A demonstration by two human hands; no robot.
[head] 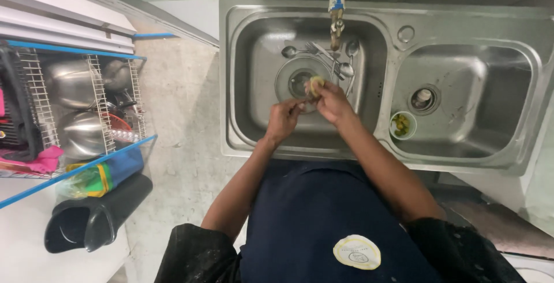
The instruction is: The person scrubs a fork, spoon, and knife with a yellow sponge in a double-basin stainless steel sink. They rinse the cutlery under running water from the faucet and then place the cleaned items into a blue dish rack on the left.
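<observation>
**Inspector:** Head view, the only one. Both hands are over the left basin of the steel double sink (369, 144), below the tap (335, 26). The right hand (333, 103) has its fingers closed on a small yellowish scrub pad (315, 82). The left hand (283, 120) is pinched on something small beside it; I cannot tell what.

**Assistant:** And the ware?

**Inspector:** A round lid or plate (291, 75) lies over the drain, with spoons (346, 66) just behind it, all under the hands. A small green cup (401, 125) stands on the divider ledge. The drying rack (86, 104) at left holds steel pots.

**Assistant:** Stage?

**Inspector:** Judged mid-wash, scrubbing a small piece. The next move calls for a firm pinch, rinsing under the tap, and care not to drop it onto the spoons.
</observation>
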